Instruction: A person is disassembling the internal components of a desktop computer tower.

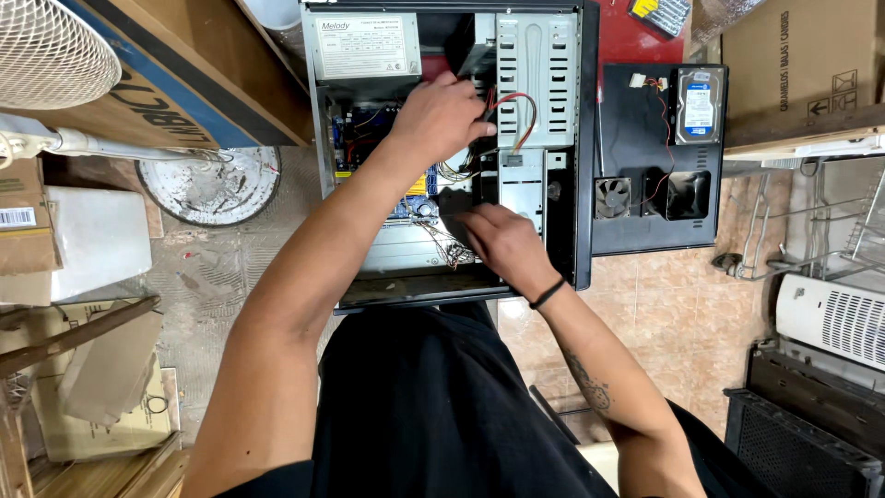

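I see an open PC case (581, 138) at top centre of the frame, lying on the floor. My left hand (441, 115) reaches in by the drive cage (536, 78), fingers curled at the red cable (516, 100); whether that grip has closed on it, I cannot tell. My right hand (502, 244) rests loosely curled on the wiring (449, 249) lower down, holding nothing visible. Advice: steady the wiring and pull connectors straight.
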